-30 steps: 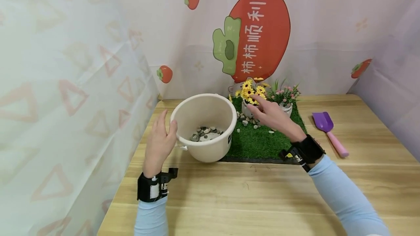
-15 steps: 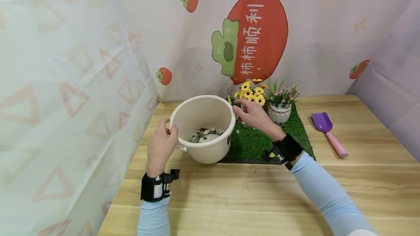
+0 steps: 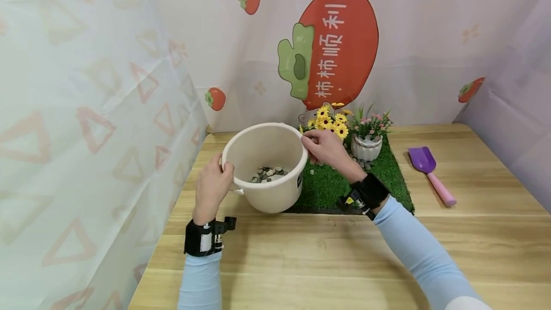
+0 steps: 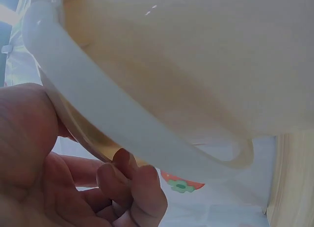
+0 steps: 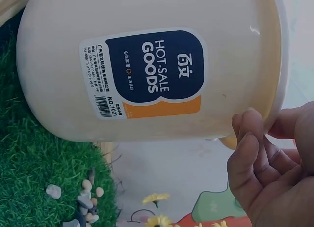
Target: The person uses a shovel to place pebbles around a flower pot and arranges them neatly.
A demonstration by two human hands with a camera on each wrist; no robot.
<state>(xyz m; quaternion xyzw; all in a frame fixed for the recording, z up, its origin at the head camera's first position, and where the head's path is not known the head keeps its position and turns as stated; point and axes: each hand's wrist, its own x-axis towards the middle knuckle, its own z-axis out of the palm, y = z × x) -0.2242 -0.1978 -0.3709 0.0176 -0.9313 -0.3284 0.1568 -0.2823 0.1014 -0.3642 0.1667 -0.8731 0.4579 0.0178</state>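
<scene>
A cream plastic bucket point(image 3: 272, 199) holds a layer of pebbles point(image 3: 270, 173) on its bottom. My left hand point(image 3: 212, 185) grips the left side of its rim, thumb inside and fingers outside. In the left wrist view the fingers point(image 4: 147, 190) curl under the rim beside the white bucket handle point(image 4: 105, 99). On the opposite side my right hand point(image 3: 329, 149) pinches the rim. The right wrist view shows its fingertips point(image 5: 248, 124) against the outer wall below the lip, near a dark blue label point(image 5: 162, 72).
Behind and right of the bucket lies an artificial grass mat point(image 3: 331, 190). On it stand yellow flowers point(image 3: 327, 121), a white pot point(image 3: 367, 148) with pink flowers, and loose pebbles point(image 5: 87, 202). A purple shovel point(image 3: 424, 160) with a pink handle lies at the right.
My right hand has moved left from over the yellow flowers to the bucket's right rim and taken hold. The left hand's fingers have closed onto the left rim.
</scene>
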